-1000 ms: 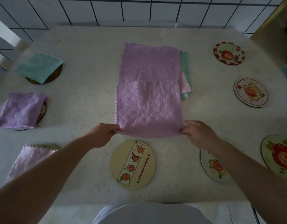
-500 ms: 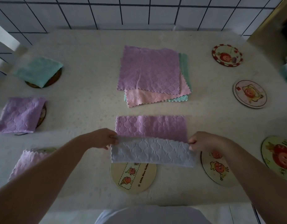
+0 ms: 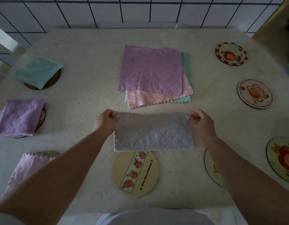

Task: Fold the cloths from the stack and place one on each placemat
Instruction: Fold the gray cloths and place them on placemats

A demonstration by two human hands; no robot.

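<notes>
While my left hand (image 3: pixel 104 122) and right hand (image 3: pixel 200 123) each pinch a far corner of the folded pale cloth (image 3: pixel 153 132), it lies between the stack (image 3: pixel 150 69) and the yellow placemat (image 3: pixel 134 173), covering the placemat's far rim.

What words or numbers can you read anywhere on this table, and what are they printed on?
"Little Stars Gathering", as best it reads, small and slanted: on the cream round placemat nearest the person, beside its strip of cartoon figures.
The other placemats, such as the red-rimmed placemat, show pictures only; any lettering is too small or blurred to read.
The cloths carry no text.
</notes>
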